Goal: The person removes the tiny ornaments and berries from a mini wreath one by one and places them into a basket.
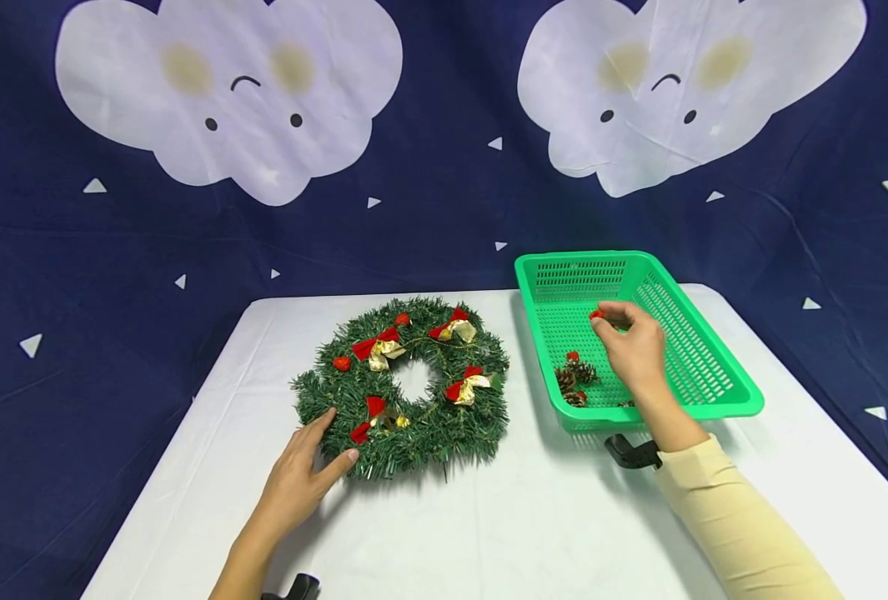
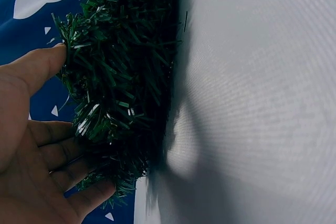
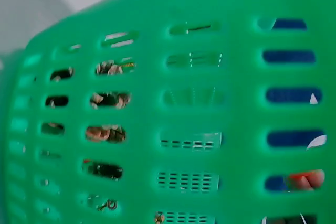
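A green wreath [image 1: 477, 433] lies flat on the table, with red and gold bows [image 1: 374, 346] and small red berry-like ornaments [image 1: 342, 363] on it. My left hand [image 1: 297, 479] rests at its lower left edge, fingers and thumb spread against the greenery, which also shows in the left wrist view [image 2: 121, 56]. Over the green basket [image 1: 721, 408], my right hand [image 1: 634, 346] pinches a small red ornament [image 1: 597, 314] between thumb and fingers; the hand hides part of it. Several pinecones [image 1: 566, 379] with red bits lie in the basket below.
The basket stands at the right of the white-covered table [image 1: 413, 533], its slotted wall [image 3: 241, 103] filling the right wrist view. A dark blue curtain [image 1: 444, 225] with clouds hangs behind the table. Black wrist mounts [image 1: 631, 452] sit by both wrists.
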`<state>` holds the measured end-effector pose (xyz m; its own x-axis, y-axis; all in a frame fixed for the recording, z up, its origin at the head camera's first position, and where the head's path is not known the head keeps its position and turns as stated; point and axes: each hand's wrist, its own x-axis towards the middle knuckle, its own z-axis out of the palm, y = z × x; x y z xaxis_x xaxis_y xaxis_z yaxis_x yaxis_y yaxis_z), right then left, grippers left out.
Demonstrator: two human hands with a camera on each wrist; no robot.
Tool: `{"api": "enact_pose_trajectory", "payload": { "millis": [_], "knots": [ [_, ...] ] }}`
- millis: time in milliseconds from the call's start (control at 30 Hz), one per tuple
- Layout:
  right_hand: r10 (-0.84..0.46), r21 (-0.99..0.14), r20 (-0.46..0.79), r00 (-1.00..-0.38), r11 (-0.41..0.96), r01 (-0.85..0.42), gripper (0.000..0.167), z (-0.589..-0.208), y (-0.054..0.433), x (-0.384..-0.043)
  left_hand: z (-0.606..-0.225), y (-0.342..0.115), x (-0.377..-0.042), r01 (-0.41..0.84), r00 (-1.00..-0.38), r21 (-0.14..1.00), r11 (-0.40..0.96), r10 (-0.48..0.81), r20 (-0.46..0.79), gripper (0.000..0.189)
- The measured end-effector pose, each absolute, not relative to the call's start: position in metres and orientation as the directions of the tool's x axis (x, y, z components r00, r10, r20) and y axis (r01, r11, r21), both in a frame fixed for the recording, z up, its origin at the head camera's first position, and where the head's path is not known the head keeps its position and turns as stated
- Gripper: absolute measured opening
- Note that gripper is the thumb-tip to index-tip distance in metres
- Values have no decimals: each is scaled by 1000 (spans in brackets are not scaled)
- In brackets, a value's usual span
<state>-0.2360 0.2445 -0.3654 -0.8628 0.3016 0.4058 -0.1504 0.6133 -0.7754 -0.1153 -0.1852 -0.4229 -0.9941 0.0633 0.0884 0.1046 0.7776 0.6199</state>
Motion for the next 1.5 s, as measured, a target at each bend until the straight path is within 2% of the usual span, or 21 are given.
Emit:
{"api": "enact_pose_trajectory", "payload": {
  "millis": [267, 667, 1500],
  "knots": [
    [298, -766, 329, -896, 639, -69, 30, -364, 254, -237, -423, -185, -116, 106, -994, 622, 776, 63, 90, 78],
    [256, -729, 268, -929, 684, -22, 30, -368, 270, -239, -422, -185, -116, 94, -996, 626, 774, 64, 70, 79],
    [105, -644, 166, -981, 764, -27, 29, -370, 267, -238, -423, -185, -114, 99, -995, 624, 775, 62, 81, 78]
  ]
}}
